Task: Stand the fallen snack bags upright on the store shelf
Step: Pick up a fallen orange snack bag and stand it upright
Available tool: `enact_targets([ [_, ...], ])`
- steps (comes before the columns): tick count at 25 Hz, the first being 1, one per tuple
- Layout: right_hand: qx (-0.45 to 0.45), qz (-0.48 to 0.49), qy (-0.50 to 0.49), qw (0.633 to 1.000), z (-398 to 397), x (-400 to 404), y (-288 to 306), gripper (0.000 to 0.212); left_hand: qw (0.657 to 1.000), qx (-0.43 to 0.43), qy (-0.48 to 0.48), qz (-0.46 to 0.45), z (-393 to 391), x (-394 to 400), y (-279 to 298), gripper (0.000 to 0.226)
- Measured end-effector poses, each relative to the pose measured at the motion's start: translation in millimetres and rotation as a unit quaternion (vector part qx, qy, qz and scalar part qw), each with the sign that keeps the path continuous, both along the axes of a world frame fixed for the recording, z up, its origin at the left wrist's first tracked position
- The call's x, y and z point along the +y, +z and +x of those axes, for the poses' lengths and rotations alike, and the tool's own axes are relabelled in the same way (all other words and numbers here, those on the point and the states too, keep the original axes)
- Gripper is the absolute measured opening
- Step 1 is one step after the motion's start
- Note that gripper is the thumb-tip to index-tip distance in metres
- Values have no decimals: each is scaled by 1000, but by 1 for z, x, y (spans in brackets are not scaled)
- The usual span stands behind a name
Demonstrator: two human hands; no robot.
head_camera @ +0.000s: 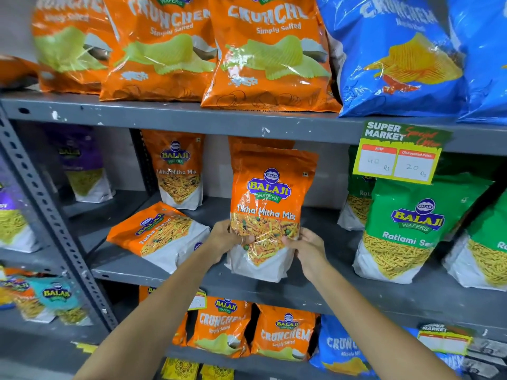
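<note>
we've got both hands on the orange tikha mitha mix bag near the front edge of the middle shelf: glossy orange top with the balaji badge, a clear window of mixed snack, white base. our left hand curls round its lower left side, fingers pressed onto the window, a ring showing; our right hand clamps the lower right edge, thumb on the front. the bag stands upright, long axis vertical, label facing us, base touching the shelf. just left of it, a fallen tikha mitha bag lies tilted on its back, top pointing to the far left, another white base beside it. further back another one stands by the rear wall. to the right, green ratlami sev bags stand under a price tag.
</note>
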State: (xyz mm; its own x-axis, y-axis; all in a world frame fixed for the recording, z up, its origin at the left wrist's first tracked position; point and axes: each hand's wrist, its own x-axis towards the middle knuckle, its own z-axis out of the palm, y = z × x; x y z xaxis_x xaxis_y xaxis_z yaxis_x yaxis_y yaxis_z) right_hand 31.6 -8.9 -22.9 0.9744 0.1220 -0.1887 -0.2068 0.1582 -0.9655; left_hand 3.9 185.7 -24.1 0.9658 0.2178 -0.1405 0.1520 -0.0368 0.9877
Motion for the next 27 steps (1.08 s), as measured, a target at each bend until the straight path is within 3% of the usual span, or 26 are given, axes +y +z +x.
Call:
enact_targets([
  [6, -44, -37, -17, 998, 35, 25, -11, 28, 995, -33, 82, 37, 22, 6, -14, 32],
  [12, -52, -72, 19, 996, 44, 22, -36, 37, 995, -15, 101, -15, 19, 6, -37, 46],
  [16, -182, -166, -85, 966, 27, 24, -30, 36, 990, -22, 137, -22, 8, 11, -11, 64],
  [19, -315, -204, -144, 915, 8, 32, -14, 24, 971, -52, 232, -3, -6, 33, 8, 53],
  [23, -387, -206, -45, 897, -12, 60, 3, 14, 917, -5, 398, 16, -36, 71, 12, 31],
  [27, -366, -229, 99, 896, -18, 107, 3, 15, 881, 125, 453, 56, -60, 111, -4, 32],
])
